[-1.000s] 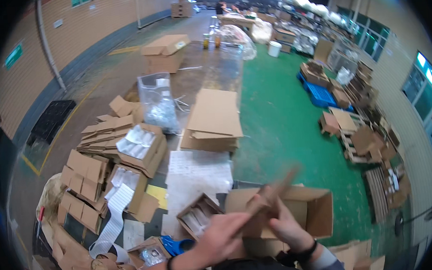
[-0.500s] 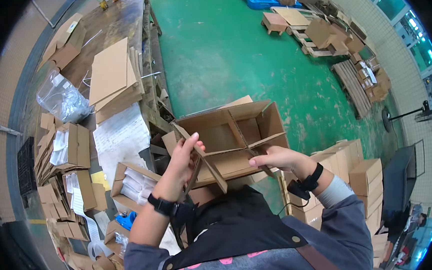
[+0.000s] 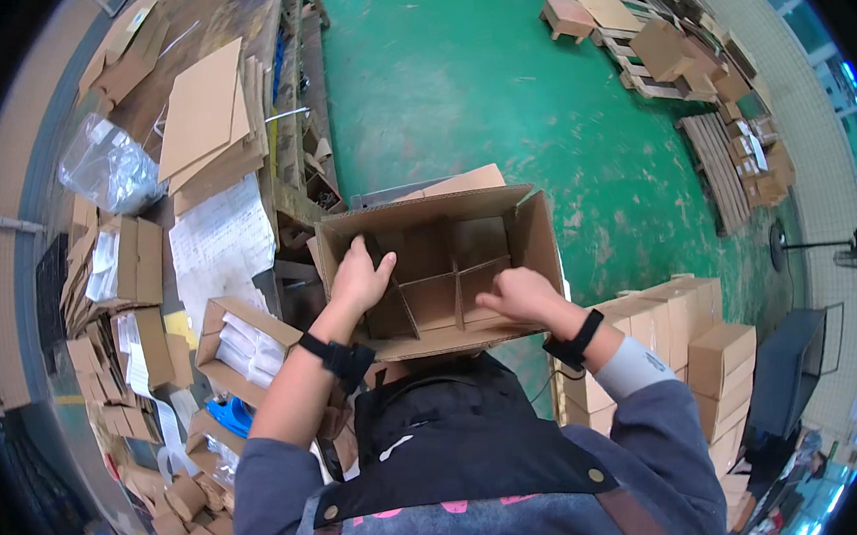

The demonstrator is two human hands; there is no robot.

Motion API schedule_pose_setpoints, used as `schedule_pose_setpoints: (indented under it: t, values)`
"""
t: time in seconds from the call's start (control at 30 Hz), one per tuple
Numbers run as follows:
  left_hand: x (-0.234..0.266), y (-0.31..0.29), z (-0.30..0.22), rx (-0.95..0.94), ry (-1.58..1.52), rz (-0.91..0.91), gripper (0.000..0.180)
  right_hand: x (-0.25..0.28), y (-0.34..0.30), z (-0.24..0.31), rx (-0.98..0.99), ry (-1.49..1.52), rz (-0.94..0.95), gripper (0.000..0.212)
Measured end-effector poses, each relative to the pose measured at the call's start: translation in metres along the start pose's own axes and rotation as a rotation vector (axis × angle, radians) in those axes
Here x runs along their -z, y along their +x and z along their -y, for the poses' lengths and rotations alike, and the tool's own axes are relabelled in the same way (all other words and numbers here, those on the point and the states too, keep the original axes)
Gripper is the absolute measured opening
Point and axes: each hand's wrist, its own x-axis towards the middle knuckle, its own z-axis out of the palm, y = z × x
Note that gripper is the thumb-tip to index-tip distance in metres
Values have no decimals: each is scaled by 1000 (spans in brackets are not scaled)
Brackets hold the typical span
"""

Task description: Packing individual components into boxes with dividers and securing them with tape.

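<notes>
An open cardboard box (image 3: 535, 230) is in front of me, its near edge close to my apron. Inside it stands a cardboard divider (image 3: 429, 281) of crossed panels, splitting the box into several compartments. My left hand (image 3: 358, 280) reaches into the left side, fingers stretched and thumb apart, straddling the divider's left panel. Over the right near part of the box, my right hand (image 3: 518, 295) is closed with fingers curled. Whatever it may hold is hidden by the fingers.
To the left, a worktable carries flat cardboard sheets (image 3: 205, 119), a clear plastic bag (image 3: 112, 170), a handwritten paper (image 3: 223, 247) and a box of white packets (image 3: 245, 350). Stacked cartons (image 3: 723, 361) stand at right. Farther right are a wooden pallet (image 3: 715, 173) and a fan (image 3: 852, 248).
The divider has gone down into the box and sits lower between its walls. My left hand has loosened and its fingers have straightened; my right hand has curled and shifted slightly left.
</notes>
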Motion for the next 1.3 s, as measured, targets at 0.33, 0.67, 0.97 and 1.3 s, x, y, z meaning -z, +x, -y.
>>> schedule_pose_setpoints:
  t: [0.33,0.67,0.97,1.3]
  values:
    - [110,-161,-36,69,-552,329,42,-27,81,23,189,-237,159,72]
    - [89,-469,122,1277,23,-810,61,68,-79,132,568,569,192,41]
    - [43,-544,211,1145,443,-663,84,-152,-82,385,1030,174,839,59]
    - [50,-606,182,689,359,-401,86,-386,-93,579,1308,-886,-169,98]
